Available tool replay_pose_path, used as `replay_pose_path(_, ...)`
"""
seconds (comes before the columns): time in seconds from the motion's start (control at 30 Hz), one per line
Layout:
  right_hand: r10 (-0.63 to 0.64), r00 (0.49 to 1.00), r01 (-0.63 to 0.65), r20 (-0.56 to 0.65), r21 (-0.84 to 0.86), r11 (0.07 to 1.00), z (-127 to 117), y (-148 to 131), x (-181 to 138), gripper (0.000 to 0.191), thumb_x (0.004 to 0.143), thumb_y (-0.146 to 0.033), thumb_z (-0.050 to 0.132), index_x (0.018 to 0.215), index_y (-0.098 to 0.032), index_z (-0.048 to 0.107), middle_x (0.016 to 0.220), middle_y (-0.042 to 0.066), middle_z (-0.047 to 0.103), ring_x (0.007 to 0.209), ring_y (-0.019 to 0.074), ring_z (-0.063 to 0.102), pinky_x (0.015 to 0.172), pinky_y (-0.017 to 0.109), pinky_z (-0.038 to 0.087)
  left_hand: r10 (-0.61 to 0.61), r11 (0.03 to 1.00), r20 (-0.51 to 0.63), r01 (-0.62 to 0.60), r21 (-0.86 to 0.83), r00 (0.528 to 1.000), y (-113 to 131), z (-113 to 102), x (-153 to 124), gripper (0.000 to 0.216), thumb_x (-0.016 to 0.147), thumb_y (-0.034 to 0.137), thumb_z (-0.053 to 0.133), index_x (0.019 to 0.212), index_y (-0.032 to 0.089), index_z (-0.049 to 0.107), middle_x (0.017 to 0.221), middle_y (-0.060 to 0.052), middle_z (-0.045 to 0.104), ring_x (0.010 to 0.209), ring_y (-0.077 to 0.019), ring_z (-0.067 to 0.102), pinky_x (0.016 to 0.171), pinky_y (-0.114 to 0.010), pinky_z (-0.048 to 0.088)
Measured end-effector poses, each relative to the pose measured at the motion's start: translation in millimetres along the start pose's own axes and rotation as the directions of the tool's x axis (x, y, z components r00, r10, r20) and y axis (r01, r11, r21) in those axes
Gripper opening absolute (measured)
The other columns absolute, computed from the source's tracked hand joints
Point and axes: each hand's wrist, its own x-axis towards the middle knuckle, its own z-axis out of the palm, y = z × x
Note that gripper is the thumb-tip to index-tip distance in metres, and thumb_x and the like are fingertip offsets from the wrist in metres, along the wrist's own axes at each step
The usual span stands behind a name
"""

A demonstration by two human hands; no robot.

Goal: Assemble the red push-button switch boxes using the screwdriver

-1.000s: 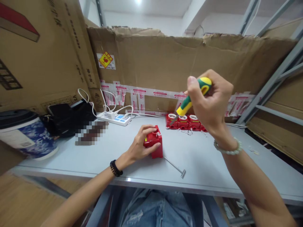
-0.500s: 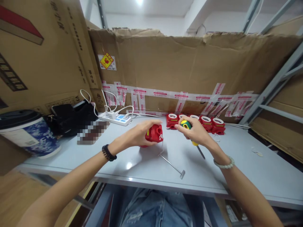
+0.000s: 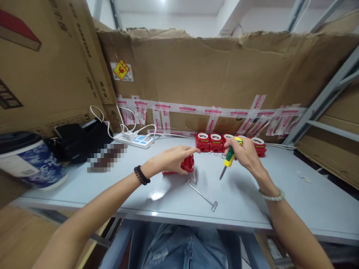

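Observation:
My left hand [image 3: 172, 160] rests over a red plastic block [image 3: 187, 164] lying on the grey table [image 3: 252, 201], thumb and fingers around it, index finger stretched toward the back. My right hand [image 3: 246, 154] grips a green-and-yellow screwdriver [image 3: 229, 158], tip pointing down and left just above the table. A row of red parts with white rings [image 3: 215, 142] stands along the back, right behind my right hand. A thin metal rod with a small head [image 3: 202, 194] lies in front of the block.
A white power strip with cables [image 3: 134, 139] sits at the back left beside a black bag [image 3: 78, 140]. A blue-patterned tub with a dark lid [image 3: 26, 160] stands at the left edge. Taped cardboard [image 3: 196, 74] walls the back; grey shelf posts [image 3: 322, 101] rise at right.
My right hand came down from head height with the screwdriver to just above the table near the red row. The red block has gone from upright to lying under my left hand.

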Motion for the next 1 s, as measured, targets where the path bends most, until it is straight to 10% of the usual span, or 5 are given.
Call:
replay_pose_path(0.33,0.337,0.936,-0.225,-0.103,0.561,0.796,13,26,6,0.02,0.069,-0.035,0.066,0.064,-0.018,0.057,0.053,-0.001,0.062,0.049,0.0123,0.059,0.046,0.024,0.052,-0.061,0.994,-0.201,0.041,-0.103,0.978,-14,7,-16,0.066,0.071,0.033,0.067,0.13,0.026,0.036,0.127,-0.007,0.052,0.114,-0.0251,0.051,0.094,-0.037,0.042)
replay_pose_path(1.0,0.285,0.943,-0.155,-0.171,0.532,0.833,33,27,-2,0.017,0.062,-0.028,0.069,0.067,-0.018,0.056,0.059,0.0,0.065,0.059,0.0159,0.065,0.051,0.029,0.055,-0.006,0.994,-0.232,-0.02,-0.111,0.973,-14,17,-18,0.067,0.072,0.029,0.067,0.13,0.024,0.035,0.126,-0.009,0.05,0.11,-0.025,0.051,0.093,-0.039,0.042)
